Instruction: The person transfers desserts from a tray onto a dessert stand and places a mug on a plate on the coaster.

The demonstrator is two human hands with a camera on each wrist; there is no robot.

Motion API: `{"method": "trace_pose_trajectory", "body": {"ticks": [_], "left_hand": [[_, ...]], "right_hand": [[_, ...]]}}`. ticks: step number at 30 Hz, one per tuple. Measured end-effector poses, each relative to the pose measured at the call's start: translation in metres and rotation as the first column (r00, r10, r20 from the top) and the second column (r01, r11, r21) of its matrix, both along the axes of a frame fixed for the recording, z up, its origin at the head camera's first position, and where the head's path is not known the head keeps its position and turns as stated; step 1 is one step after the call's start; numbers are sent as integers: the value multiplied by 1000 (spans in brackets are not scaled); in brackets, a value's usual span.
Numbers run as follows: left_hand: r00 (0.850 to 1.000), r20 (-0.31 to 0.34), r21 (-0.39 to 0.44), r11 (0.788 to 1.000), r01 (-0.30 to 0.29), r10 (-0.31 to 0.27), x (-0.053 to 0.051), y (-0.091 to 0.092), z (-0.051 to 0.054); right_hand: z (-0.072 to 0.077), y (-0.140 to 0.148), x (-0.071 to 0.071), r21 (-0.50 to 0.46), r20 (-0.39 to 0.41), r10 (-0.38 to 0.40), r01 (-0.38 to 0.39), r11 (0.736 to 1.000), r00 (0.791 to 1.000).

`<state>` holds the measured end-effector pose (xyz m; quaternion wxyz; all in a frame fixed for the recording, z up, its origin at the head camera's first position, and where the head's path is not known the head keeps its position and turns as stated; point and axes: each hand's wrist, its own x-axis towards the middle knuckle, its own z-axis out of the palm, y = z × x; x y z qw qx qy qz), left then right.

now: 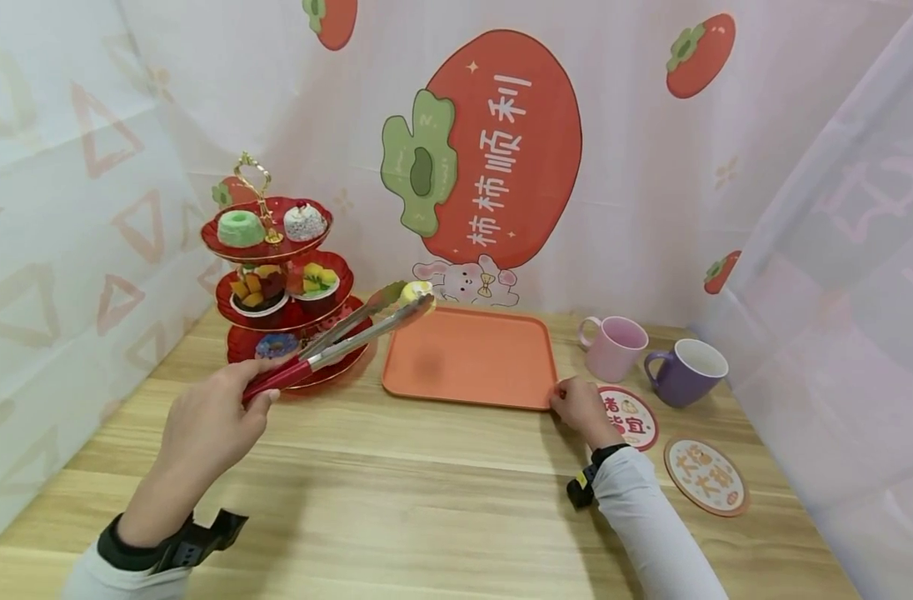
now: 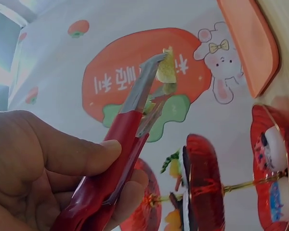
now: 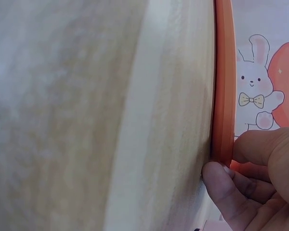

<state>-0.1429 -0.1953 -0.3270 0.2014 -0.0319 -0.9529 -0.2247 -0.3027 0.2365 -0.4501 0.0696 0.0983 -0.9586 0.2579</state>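
Observation:
My left hand (image 1: 209, 421) grips metal tongs (image 1: 280, 379) by their red handles, beside the tiered stand. Between the tong tips is a small yellow-and-white piece of food (image 1: 415, 291), held up over the back left of the orange tray (image 1: 475, 358). In the left wrist view, thumb and fingers press the tongs' handles (image 2: 116, 139) from either side, and the yellow piece (image 2: 166, 70) shows at the tips. At the tray's front right corner, my right hand (image 1: 582, 410) pinches the rim, with thumb and fingers around the tray edge (image 3: 224, 86) in the right wrist view.
A three-tier red stand (image 1: 275, 252) with cakes, fruit cups and donuts stands at the left. Right of the tray are a pink mug (image 1: 614, 350), a purple mug (image 1: 681, 379), a red-rimmed coaster (image 1: 640, 421) and an orange-rimmed coaster (image 1: 705, 477). Printed cloth hangs behind.

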Motion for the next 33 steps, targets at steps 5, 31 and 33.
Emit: {"method": "trace_pose_trajectory", "body": {"ticks": [5, 31, 33], "left_hand": [[999, -28, -7, 999, -45, 45, 8, -8, 6], [975, -55, -28, 976, -216, 214, 36, -36, 35], [971, -47, -23, 971, -238, 236, 38, -38, 36]], "right_hand": [[2, 1, 1, 0, 1, 1, -1, 1000, 1000], [0, 1, 1, -2, 7, -6, 6, 1000, 1000], [1, 1, 1, -2, 8, -4, 4, 1000, 1000]]}}
